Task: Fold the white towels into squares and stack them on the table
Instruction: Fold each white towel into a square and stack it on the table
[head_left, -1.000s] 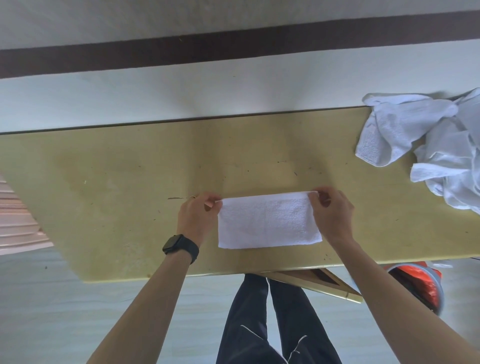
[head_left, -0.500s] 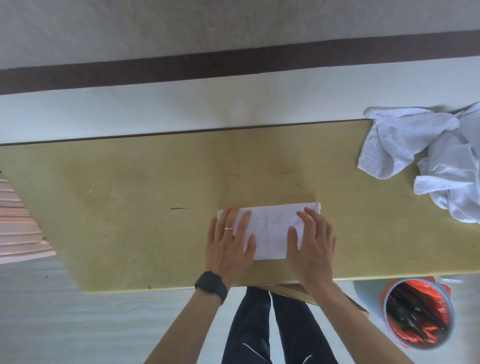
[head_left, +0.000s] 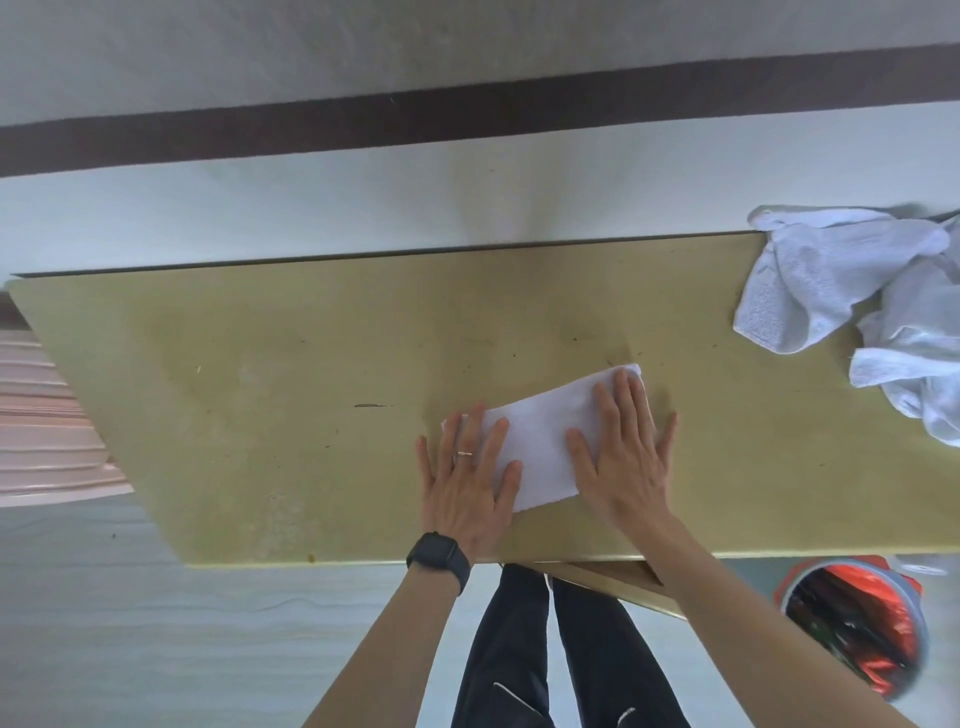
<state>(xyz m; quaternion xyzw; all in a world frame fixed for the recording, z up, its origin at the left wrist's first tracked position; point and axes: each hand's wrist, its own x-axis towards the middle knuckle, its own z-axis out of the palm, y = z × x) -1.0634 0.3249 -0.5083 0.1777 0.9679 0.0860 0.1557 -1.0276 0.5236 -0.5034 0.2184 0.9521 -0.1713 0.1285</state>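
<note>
**Both hands flat on a folded towel**

A folded white towel (head_left: 540, 447) lies on the yellowish counter (head_left: 260, 389), close to its near edge and somewhat right of the middle. It is a long strip, skewed, so that its right end points toward the far edge and its left end sits nearer the person.

The left hand (head_left: 467, 483) presses down on the towel's left end, with straight, spread fingers, palm down, gripping nothing. A thin ring (head_left: 464, 453) shows on one finger and a black watch (head_left: 439, 558) sits on the wrist. The right hand (head_left: 623, 457) lies just as flat over the right end, its fingertips reaching the towel's far corner and its little finger resting on bare counter beside the cloth. Between the two hands a bare patch of towel shows.

At the counter's far right corner a heap of loose white towels (head_left: 831, 291) lies crumpled, well apart from the folded one.

Below the near edge stand the person's dark trousers (head_left: 519, 649), and to their right on the floor a round bin (head_left: 857, 629) lined with a red bag.
</note>
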